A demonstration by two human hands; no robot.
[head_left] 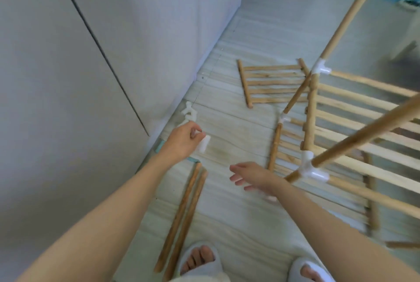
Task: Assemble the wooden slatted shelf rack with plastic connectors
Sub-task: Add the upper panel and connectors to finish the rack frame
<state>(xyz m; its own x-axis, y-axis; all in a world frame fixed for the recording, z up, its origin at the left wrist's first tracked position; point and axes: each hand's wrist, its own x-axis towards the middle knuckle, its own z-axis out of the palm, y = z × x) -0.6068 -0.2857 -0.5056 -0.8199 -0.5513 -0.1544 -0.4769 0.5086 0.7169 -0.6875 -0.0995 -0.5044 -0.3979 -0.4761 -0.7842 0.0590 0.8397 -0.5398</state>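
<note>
Head view looks down on the half-built rack [341, 136] at right: pale wooden slats and poles joined by white plastic connectors [312, 169], standing on the tiled floor [227, 127]. A loose slatted panel [272, 83] lies beyond it, two dowels [181, 215] near the slippers [200, 259]. Left hand [184, 139] pinches a white connector piece [203, 144]. Right hand [250, 176] is spread, fingers loose, holding nothing.

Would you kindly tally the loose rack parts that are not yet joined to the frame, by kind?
Loose wooden poles on the floor: 2
Separate slatted panel on the floor: 1
White plastic connector held in the left hand: 1
White connectors lying by the wall: a small cluster, counted as 1; its pieces cannot be told apart
Total: 5
</note>
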